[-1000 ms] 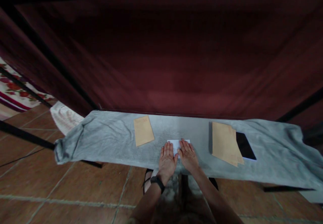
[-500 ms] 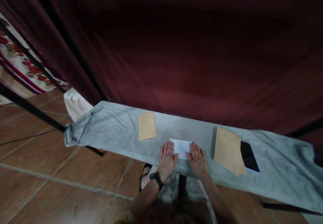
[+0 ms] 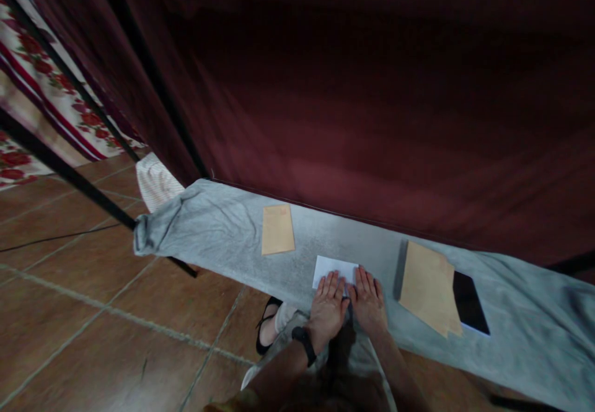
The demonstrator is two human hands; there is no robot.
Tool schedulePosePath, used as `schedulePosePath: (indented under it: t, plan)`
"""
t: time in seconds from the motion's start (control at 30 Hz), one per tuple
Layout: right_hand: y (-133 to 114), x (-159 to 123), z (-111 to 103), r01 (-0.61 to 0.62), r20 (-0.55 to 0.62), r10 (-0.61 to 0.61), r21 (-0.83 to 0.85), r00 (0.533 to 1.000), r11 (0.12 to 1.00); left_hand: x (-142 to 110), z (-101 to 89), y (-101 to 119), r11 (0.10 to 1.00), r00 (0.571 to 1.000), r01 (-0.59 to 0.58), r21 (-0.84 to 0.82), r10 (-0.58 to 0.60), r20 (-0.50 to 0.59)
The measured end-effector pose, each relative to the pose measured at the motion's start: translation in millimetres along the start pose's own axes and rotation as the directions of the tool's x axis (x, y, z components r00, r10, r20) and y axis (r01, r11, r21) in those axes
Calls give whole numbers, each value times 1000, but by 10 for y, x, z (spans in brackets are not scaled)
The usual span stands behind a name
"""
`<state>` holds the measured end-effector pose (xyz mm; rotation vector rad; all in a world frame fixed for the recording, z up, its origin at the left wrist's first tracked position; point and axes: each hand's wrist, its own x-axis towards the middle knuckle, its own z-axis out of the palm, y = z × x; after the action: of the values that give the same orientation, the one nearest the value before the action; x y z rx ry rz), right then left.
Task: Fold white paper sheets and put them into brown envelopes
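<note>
A folded white sheet of paper (image 3: 335, 267) lies on the grey cloth in front of me. My left hand (image 3: 328, 303) rests flat on the paper's near edge, its fingers stretched out. Over the right end of the paper lies my right hand (image 3: 367, 297), also flat with fingers extended. The two thumbs are close together, and the hands cover the paper's near side. To the left is a single brown envelope (image 3: 277, 229). On the right sits a stack of brown envelopes (image 3: 427, 285), slightly fanned.
A dark-screened phone or tablet (image 3: 470, 300) lies beside the stack, partly against it. The grey cloth (image 3: 223, 226) covers a long narrow bench. A dark red curtain (image 3: 348, 121) hangs behind it, and a black metal bar (image 3: 69, 170) slants at the left.
My left hand has slid right along the paper, toward my right hand, leaving the paper's left part uncovered. The whole view has shifted slightly.
</note>
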<state>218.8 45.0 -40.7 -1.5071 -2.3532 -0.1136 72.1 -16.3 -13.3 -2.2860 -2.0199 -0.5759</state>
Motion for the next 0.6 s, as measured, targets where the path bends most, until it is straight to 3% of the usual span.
schedulePosePath:
  t: [0.1, 0.23, 0.37, 0.6]
  plan:
    - [-15, 3, -10, -13, -7, 13, 13, 1000, 1000, -63, 4, -54, 999, 999, 49, 18, -49, -2]
    - [-30, 7, -8, -25, -25, 25, 25, 999, 999, -74, -97, -286, 989, 992, 126, 75, -125, -13]
    - [-26, 10, -6, -16, -29, 17, 20, 999, 1000, -20, -169, -453, 986, 991, 131, 107, -132, -1]
    - [-6, -5, 12, -4, -51, 4, 2, 999, 1000, 49, -97, -394, 977, 984, 175, 123, -179, 20]
